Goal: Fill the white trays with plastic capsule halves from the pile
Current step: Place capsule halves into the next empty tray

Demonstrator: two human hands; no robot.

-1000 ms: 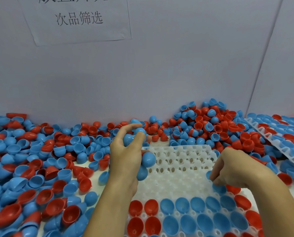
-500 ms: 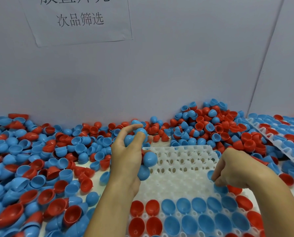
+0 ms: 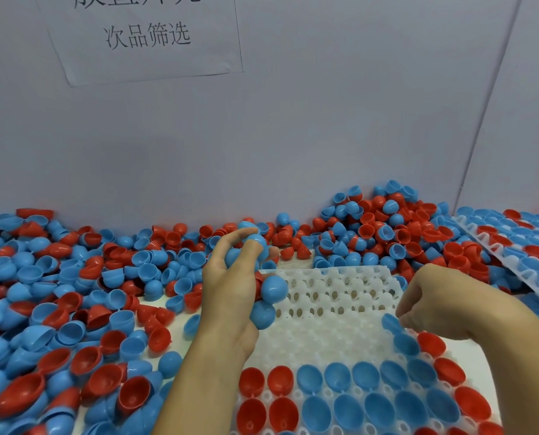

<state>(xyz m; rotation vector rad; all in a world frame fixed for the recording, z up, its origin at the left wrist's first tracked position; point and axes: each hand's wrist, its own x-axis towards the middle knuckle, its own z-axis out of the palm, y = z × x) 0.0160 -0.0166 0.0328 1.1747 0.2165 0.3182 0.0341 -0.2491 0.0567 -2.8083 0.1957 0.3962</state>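
Note:
A white tray (image 3: 334, 312) lies in front of me, its near rows filled with red and blue capsule halves, its far rows bare. My left hand (image 3: 233, 287) hovers over the tray's left edge and grips a handful of blue capsule halves (image 3: 272, 288). My right hand (image 3: 434, 301) is over the tray's right side, fingers curled down onto a blue half (image 3: 390, 321) sitting in a tray cell. A pile of red and blue halves (image 3: 73, 293) spreads across the table to the left and behind the tray.
A second white tray (image 3: 519, 265), filled with halves, leans at the far right. A grey wall with a paper notice (image 3: 145, 36) stands close behind the pile. A taller heap of halves (image 3: 384, 227) rises behind the tray at right.
Both hands stay almost in place. My right hand has lowered slightly toward the blue half at the tray's right side.

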